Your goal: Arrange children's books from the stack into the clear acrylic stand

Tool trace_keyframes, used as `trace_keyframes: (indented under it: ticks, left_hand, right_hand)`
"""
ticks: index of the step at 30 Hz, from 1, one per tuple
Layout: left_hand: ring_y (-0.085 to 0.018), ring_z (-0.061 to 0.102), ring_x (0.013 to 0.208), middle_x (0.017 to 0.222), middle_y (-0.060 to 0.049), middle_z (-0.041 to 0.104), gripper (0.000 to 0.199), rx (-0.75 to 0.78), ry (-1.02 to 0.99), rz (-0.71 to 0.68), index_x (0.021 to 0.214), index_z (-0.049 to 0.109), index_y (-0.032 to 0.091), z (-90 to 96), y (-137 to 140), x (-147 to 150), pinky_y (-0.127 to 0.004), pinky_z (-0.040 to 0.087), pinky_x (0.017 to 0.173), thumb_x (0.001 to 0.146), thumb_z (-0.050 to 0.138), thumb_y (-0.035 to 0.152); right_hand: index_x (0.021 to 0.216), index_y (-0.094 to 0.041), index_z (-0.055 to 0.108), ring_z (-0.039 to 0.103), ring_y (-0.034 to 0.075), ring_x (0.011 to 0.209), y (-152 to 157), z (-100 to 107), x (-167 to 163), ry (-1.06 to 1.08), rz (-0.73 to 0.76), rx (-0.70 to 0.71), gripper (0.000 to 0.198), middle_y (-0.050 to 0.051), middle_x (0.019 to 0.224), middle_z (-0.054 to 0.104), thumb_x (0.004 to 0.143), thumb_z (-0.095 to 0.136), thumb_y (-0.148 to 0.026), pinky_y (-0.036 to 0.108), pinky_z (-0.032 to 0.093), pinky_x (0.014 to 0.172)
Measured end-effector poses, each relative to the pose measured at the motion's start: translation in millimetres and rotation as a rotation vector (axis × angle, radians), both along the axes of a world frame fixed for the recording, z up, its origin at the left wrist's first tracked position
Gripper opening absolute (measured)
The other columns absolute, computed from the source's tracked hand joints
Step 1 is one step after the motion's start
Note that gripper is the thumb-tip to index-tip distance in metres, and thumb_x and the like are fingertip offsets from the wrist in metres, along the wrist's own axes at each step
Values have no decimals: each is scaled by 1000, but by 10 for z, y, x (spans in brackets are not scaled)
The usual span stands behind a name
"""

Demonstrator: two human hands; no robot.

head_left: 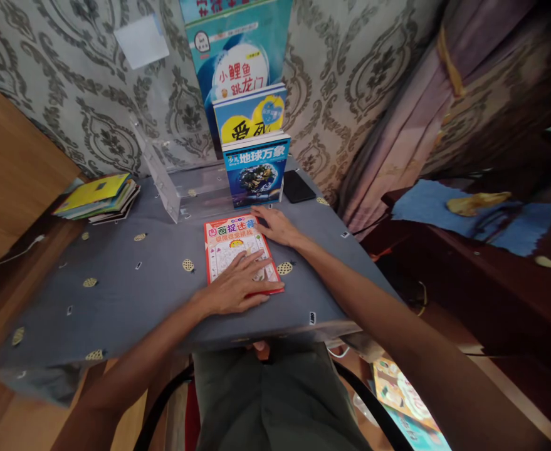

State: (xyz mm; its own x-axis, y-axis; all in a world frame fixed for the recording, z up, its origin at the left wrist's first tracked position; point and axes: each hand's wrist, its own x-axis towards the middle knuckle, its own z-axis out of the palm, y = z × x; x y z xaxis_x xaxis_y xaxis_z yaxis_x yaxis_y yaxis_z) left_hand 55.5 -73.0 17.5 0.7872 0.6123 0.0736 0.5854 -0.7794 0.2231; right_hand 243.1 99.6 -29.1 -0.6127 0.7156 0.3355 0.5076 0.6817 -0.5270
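A red-bordered children's book (230, 248) with Chinese lettering lies on the grey cloth of the table (129, 282) in front of me. My left hand (237, 285) rests flat across its lower right part, fingers spread. At the book's upper right corner, my right hand (275, 225) touches the edge with fingers stretched out and the thumb apart. Just behind stands a blue book with a globe on its cover (256, 177). Rising behind that one are a yellow-and-blue book (249, 119) and a taller teal book (237, 44).
A clear plastic stand (162, 181) is left of the upright books. Further left lies a pile of books (99, 197). A black phone (298, 186) lies right of the blue book. On the dark red furniture at right is a blue cloth (477, 213). More books (407, 401) lie on the floor.
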Motion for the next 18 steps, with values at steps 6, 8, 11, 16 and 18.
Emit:
trace_keyframes:
  ticks: [6, 8, 11, 16, 18]
  left_hand:
    - [-27, 27, 152, 160, -4, 39, 42, -2, 54, -20, 144, 51, 41, 22, 54, -11, -58, 14, 125, 103, 40, 47]
    - [-26, 28, 152, 160, -3, 38, 42, -6, 57, -20, 144, 51, 42, 22, 108, -22, -57, 12, 125, 104, 39, 46]
    - [-27, 28, 152, 162, -3, 36, 42, -18, 41, -2, 144, 51, 41, 11, 216, -34, -58, 12, 125, 103, 41, 45]
    - [-27, 31, 150, 161, -3, 38, 42, -25, 23, -4, 143, 52, 40, -5, 326, -41, -58, 12, 124, 103, 42, 45]
    - [-27, 32, 150, 161, -3, 38, 42, -16, 11, -2, 144, 52, 40, -12, 326, -42, -58, 12, 124, 103, 41, 44]
  right_hand:
    - [144, -16, 46, 59, 29, 126, -42, 44, 5, -11, -10, 41, 50, 14, 139, 62, 96, 47, -28, 50, 43, 109]
    - [143, -18, 49, 59, 29, 125, -38, 44, 6, -11, -17, 51, 48, 13, 139, 62, 96, 48, -29, 49, 44, 109]
    - [140, -19, 54, 60, 28, 125, -28, 33, 3, -10, -38, 55, 45, 12, 136, 65, 97, 48, -29, 47, 45, 108]
    - [135, -19, 60, 60, 27, 126, -29, 36, -2, 6, -48, 59, 42, 11, 136, 65, 96, 48, -27, 46, 45, 110]
    - [133, -18, 61, 60, 27, 126, -36, 43, -3, 5, -46, 65, 40, 12, 136, 66, 96, 47, -27, 47, 45, 110]
